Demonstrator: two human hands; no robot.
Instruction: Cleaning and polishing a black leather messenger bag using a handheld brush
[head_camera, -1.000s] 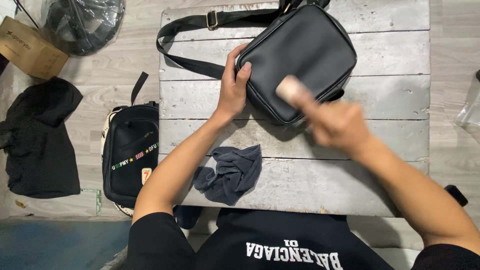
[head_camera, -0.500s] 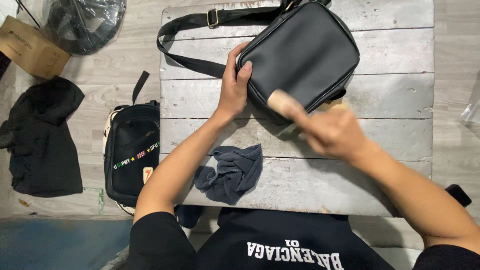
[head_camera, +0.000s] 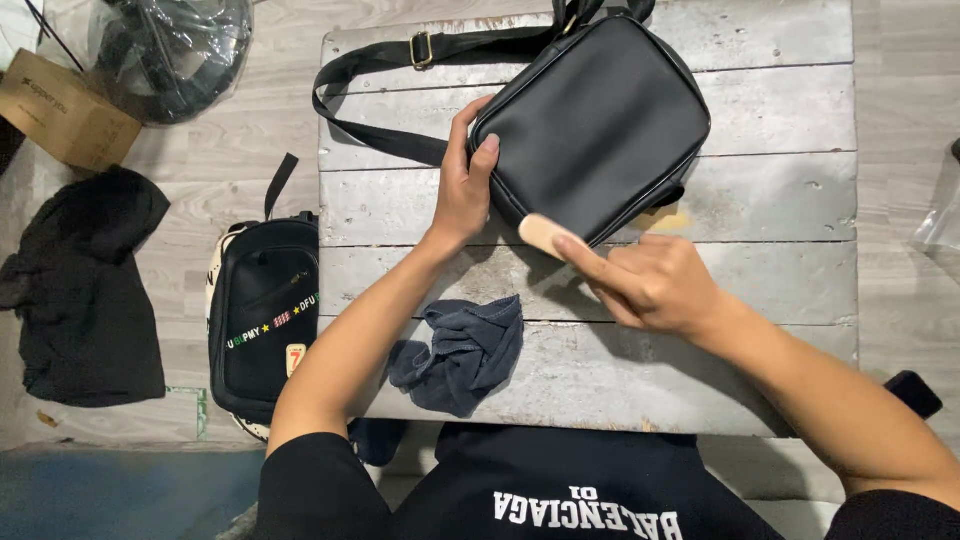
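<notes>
Hands work at a black leather-look shoulder bag (head_camera: 600, 120) that lies flat and turned at an angle on the far half of a weathered grey plank surface (head_camera: 780, 200). The left hand (head_camera: 465, 185) rests against the bag's near-left edge, its fingers curled over the rim and the thumb along the side, pinning the bag in place. The right hand (head_camera: 650, 285) is closed around a small pale wooden brush (head_camera: 545, 235), the forefinger stretched along its back; the brush head touches the bag's lower corner, right at the edge where the bag meets the planks. The two hands are apart, one on each side of that corner.

The bag's black strap (head_camera: 385, 95), with a brass-coloured buckle (head_camera: 424, 46), loops off the bag's upper left and lies across the far-left part of the surface. A crumpled dark grey cloth (head_camera: 465, 350) sits on the near part of the surface, between the forearms and closer to the left one, touching neither hand.

On the wood-look floor to the left, a small black backpack (head_camera: 265, 325) with a coloured stripe stands just beside the surface. Further left lies a heap of black fabric (head_camera: 85, 290). A cardboard box (head_camera: 65, 110) and a dark object wrapped in clear plastic (head_camera: 170, 50) sit at the top left, well apart from the bag.
</notes>
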